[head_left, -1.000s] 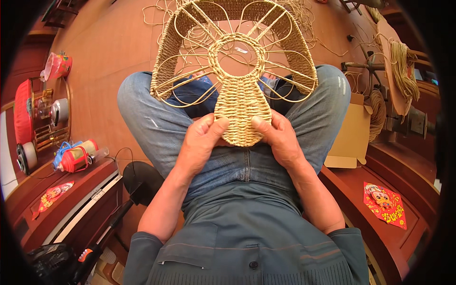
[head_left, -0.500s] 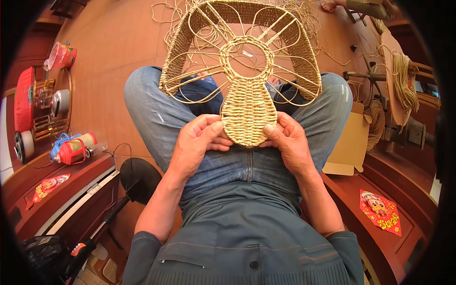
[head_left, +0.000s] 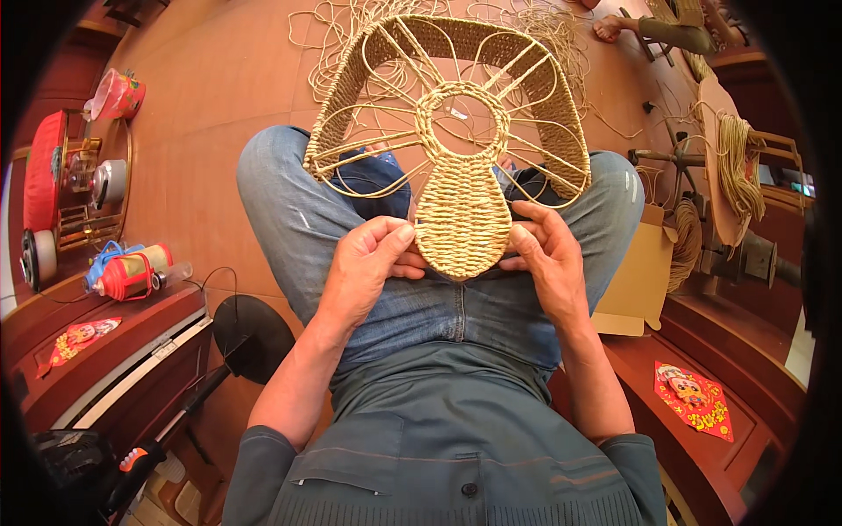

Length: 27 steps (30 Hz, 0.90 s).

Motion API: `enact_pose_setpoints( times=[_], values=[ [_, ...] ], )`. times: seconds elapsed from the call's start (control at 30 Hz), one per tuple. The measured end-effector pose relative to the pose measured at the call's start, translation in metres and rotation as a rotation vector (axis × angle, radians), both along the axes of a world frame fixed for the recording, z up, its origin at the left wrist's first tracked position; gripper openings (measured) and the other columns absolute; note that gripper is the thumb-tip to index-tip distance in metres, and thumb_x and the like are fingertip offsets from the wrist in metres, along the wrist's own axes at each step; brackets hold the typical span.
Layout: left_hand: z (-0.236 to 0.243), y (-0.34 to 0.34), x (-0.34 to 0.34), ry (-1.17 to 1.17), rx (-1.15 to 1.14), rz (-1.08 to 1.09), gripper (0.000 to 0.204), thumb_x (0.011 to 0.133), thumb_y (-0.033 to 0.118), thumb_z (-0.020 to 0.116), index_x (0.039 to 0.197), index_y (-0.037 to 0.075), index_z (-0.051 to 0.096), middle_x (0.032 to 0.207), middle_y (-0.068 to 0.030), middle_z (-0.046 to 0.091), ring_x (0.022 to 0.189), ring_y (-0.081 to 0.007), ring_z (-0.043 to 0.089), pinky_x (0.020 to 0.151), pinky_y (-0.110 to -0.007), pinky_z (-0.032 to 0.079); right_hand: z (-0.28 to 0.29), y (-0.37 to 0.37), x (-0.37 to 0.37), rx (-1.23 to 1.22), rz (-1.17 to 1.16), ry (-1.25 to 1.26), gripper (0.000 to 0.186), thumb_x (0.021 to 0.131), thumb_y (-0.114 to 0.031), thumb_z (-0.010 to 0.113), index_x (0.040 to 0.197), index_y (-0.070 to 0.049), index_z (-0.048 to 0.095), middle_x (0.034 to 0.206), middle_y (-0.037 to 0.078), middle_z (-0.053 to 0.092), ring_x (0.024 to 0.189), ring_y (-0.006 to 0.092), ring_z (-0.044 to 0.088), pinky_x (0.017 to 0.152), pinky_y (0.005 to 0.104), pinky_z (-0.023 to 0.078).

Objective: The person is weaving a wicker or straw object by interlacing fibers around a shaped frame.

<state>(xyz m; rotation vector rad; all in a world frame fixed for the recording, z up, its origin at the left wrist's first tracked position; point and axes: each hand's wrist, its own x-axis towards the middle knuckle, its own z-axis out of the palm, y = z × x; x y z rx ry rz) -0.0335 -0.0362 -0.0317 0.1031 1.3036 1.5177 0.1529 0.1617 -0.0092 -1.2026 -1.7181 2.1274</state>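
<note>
A straw-coloured woven piece [head_left: 462, 228] with a rounded, paddle-shaped lower part lies over my lap. Above it are a braided ring [head_left: 429, 131], looped wire spokes and a curved, woven band [head_left: 342, 96]. My left hand [head_left: 373, 263] pinches the lower left edge of the paddle part, thumb on its face and fingers curled behind. At the opposite edge, my right hand [head_left: 550, 259] grips the weave with thumb and curled fingertips. My jeans-covered legs are bent on either side beneath it.
Loose cord [head_left: 333, 48] spreads beyond the frame; hanks [head_left: 739, 167] hang at right beside cardboard [head_left: 636, 289]. A red cushion [head_left: 42, 171], thermos [head_left: 132, 276] and black round object [head_left: 250, 337] are at left. Another person's bare foot [head_left: 607, 29] shows top right.
The woven piece sits slightly lower and further right in view. My right fingers have shifted higher along its edge. More of the other person's leg shows at top right.
</note>
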Motion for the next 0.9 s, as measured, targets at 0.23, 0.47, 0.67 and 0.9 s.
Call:
enact_pose_setpoints(
  times=[0.23, 0.47, 0.67, 0.9],
  values=[
    [-0.003, 0.008, 0.003, 0.227, -0.065, -0.038, 0.027, 0.110, 0.029, 0.064, 0.105, 0.003, 0.070, 0.089, -0.0063, 0.074, 0.075, -0.0125, 0.071, 0.071, -0.028, 0.062, -0.008, -0.010, -0.007, 0.090, -0.013, 0.025, 0.034, 0.108, -0.019, 0.068, 0.135, 0.001, 0.065, 0.104, 0.003, 0.079, 0.088, 0.0049, 0.068, 0.071, 0.0222, 0.055],
    [0.002, 0.017, -0.003, 0.103, -0.048, 0.031, 0.031, 0.111, 0.033, 0.064, 0.103, 0.003, 0.069, 0.086, -0.0053, 0.072, 0.072, -0.0104, 0.069, 0.065, -0.027, 0.060, -0.006, -0.011, -0.007, 0.085, -0.015, 0.036, 0.032, 0.108, -0.018, 0.068, 0.134, 0.000, 0.066, 0.101, 0.001, 0.078, 0.085, 0.0043, 0.067, 0.071, 0.0223, 0.054],
    [-0.008, 0.028, 0.000, 0.306, -0.051, -0.044, 0.035, 0.111, 0.035, 0.063, 0.100, 0.003, 0.070, 0.081, -0.0016, 0.069, 0.065, -0.0062, 0.063, 0.057, -0.023, 0.051, -0.009, -0.012, -0.007, 0.108, -0.024, 0.046, 0.031, 0.107, -0.017, 0.069, 0.133, 0.000, 0.066, 0.100, 0.002, 0.078, 0.084, 0.0043, 0.067, 0.070, 0.0224, 0.054],
    [-0.001, 0.022, 0.000, 0.151, -0.053, -0.028, 0.042, 0.114, 0.041, 0.055, 0.107, 0.002, 0.070, 0.087, -0.0034, 0.071, 0.068, -0.0092, 0.065, 0.063, -0.024, 0.055, -0.011, -0.010, -0.006, 0.093, -0.024, 0.067, 0.031, 0.107, -0.016, 0.069, 0.133, 0.001, 0.066, 0.099, 0.002, 0.079, 0.083, 0.0041, 0.067, 0.069, 0.0222, 0.054]
  ],
)
